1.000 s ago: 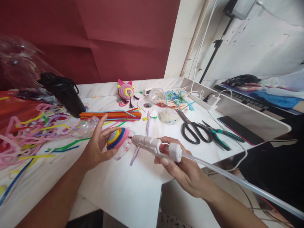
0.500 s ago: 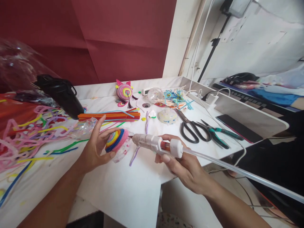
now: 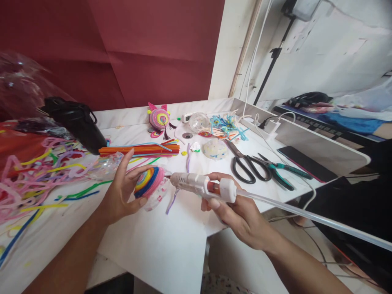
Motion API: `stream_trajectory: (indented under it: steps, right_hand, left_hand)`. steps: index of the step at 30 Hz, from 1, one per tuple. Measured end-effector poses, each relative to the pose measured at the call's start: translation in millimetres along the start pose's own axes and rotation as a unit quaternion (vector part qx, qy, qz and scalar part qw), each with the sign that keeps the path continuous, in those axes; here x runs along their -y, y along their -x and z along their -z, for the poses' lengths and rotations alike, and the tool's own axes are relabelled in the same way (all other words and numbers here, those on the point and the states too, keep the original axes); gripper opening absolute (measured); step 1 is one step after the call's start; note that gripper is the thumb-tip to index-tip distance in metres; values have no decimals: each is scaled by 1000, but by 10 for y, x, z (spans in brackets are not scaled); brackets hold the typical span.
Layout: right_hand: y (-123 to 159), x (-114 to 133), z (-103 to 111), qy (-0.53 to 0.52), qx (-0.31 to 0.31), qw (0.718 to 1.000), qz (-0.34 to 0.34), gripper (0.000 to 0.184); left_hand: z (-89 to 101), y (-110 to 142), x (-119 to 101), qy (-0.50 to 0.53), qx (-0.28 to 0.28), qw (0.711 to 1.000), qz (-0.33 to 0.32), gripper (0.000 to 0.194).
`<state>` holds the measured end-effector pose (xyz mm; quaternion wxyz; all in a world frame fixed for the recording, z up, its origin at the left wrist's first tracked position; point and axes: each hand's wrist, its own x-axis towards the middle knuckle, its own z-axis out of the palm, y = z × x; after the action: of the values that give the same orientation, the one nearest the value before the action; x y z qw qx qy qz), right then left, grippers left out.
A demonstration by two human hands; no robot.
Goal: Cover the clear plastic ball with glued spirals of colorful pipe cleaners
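Between thumb and fingers, my left hand (image 3: 121,194) holds a half-ball (image 3: 150,185) wrapped in rings of yellow, orange, blue and pink pipe cleaner, its clear plastic edge still bare on the right. My right hand (image 3: 234,212) is wrapped around a white hot glue gun (image 3: 191,183) with a long clear glue stick (image 3: 294,212) running out of its back. The gun's nozzle points left at the pink edge of the half-ball, touching it or very close. A purple pipe cleaner (image 3: 172,201) lies on the table just behind.
A bundle of orange pipe cleaners (image 3: 137,150) and a pink decorated ball (image 3: 159,118) lie further back. Black-handled scissors (image 3: 245,163), green-handled pliers (image 3: 280,175) and a phone (image 3: 308,163) are at right. Loose pipe cleaners (image 3: 27,175) and a black bottle (image 3: 75,124) fill the left.
The half-ball has turned slightly in my left hand and shifted a little left. The glue gun keeps almost the same place at its edge. The whole view has moved slightly.
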<state>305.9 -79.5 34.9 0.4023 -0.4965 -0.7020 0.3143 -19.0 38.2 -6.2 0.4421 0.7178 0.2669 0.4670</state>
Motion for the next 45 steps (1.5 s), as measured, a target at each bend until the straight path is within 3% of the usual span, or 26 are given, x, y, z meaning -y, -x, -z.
stream_trajectory:
  steps: [14, 23, 36, 45]
  right_hand:
    - [46, -65, -1, 13, -7, 1000, 26, 56]
    - [-36, -24, -4, -29, -18, 999, 27, 40]
    - [117, -71, 8, 11, -16, 999, 26, 53]
    - [-14, -3, 32, -9, -12, 1000, 25, 50]
  left_hand:
    - [-27, -3, -27, 8, 8, 1000, -12, 117]
    - [-57, -6, -69, 13, 29, 999, -36, 112]
    - [-30, -7, -54, 8, 37, 999, -34, 114]
    - [-37, 18, -81, -9, 34, 998, -45, 110]
